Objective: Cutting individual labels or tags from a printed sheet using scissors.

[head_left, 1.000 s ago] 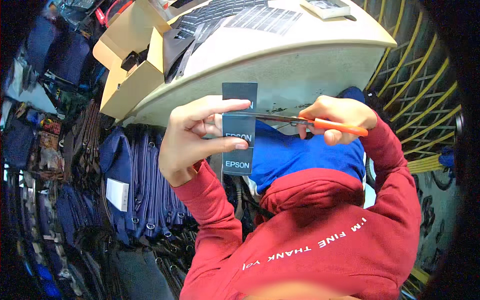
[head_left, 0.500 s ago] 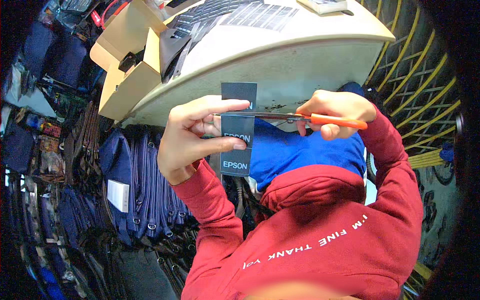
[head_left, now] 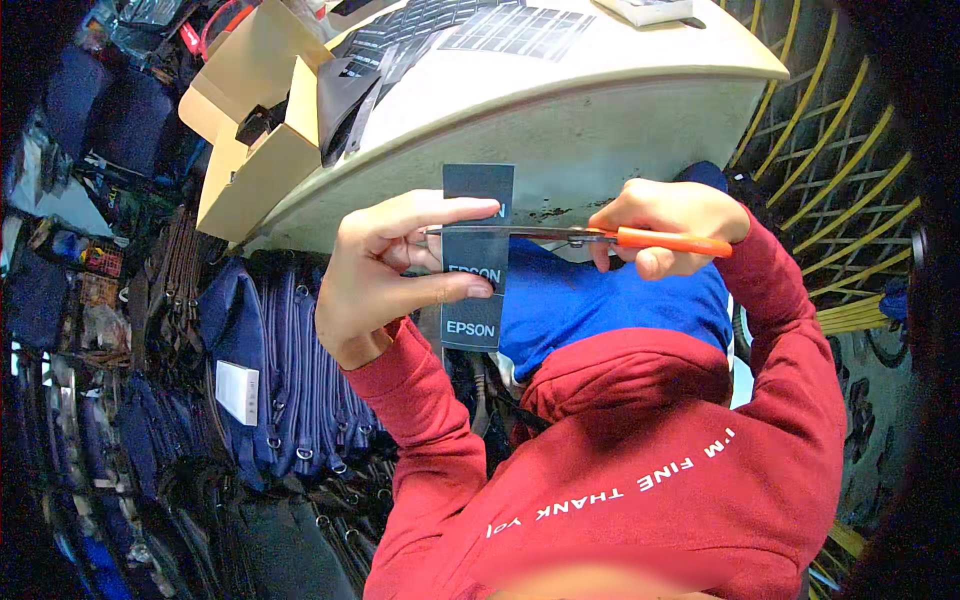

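Between the thumb and fingers of my left hand [head_left: 375, 265] hangs a dark strip of labels [head_left: 471, 318] with pale lettering, upright in front of me. My right hand [head_left: 685, 212] grips a pair of scissors [head_left: 672, 242] by the orange handles. Its dark blades lie level across the strip, between my left index finger and thumb, with the tips reaching past the strip's left edge. Whether the blades have cut into the strip, I cannot tell.
Beyond my hands stands a pale table [head_left: 660, 115] with printed dark sheets [head_left: 520, 32] on it. An open cardboard box [head_left: 265, 165] sits at its left end. Dark blue straps or bags [head_left: 300, 370] hang at left, beside a small white box [head_left: 237, 392]. Yellow-barred mesh [head_left: 830, 140] is at right.
My right hand and the scissors have shifted very slightly left. My left hand and the label strip stay practically where they were.
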{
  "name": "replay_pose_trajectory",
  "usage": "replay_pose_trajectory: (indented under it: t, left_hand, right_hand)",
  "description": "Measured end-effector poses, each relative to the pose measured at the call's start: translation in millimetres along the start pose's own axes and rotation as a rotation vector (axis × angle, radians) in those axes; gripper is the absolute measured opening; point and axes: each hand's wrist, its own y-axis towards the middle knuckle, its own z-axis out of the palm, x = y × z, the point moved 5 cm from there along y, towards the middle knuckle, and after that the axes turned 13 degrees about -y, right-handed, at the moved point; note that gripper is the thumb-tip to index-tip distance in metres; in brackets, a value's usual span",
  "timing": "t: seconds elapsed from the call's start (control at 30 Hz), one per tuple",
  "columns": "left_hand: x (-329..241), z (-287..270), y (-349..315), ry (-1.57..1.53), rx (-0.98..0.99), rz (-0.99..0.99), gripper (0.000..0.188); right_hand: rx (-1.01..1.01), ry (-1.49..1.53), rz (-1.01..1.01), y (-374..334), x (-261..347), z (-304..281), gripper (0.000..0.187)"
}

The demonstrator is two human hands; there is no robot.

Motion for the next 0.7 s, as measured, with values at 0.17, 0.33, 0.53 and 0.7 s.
replay_pose_trajectory:
  t: [0.17, 0.33, 0.53, 0.7]
  left_hand:
    - [9.7, -1.6, -2.1, -0.087, -0.030, -0.065, 0.055]
    - [6.3, 3.4, 0.1, -0.163, -0.049, -0.067, 0.056]
    - [6.0, 3.4, -0.7, -0.164, -0.041, -0.035, 0.056]
    - [7.1, -2.1, -0.4, 0.002, -0.037, -0.044, 0.056]
  right_hand:
    - [-0.025, -0.029, -0.025, 0.1, 1.0, -0.3, 0.060]
    - [-0.036, -0.037, -0.029, 0.6, 1.0, 0.0, 0.061]
    - [-0.052, -0.054, -0.044, 2.4, 0.3, 0.3, 0.060]
    - [-0.078, -0.089, -0.045, 1.7, -5.0, 2.0, 0.058]
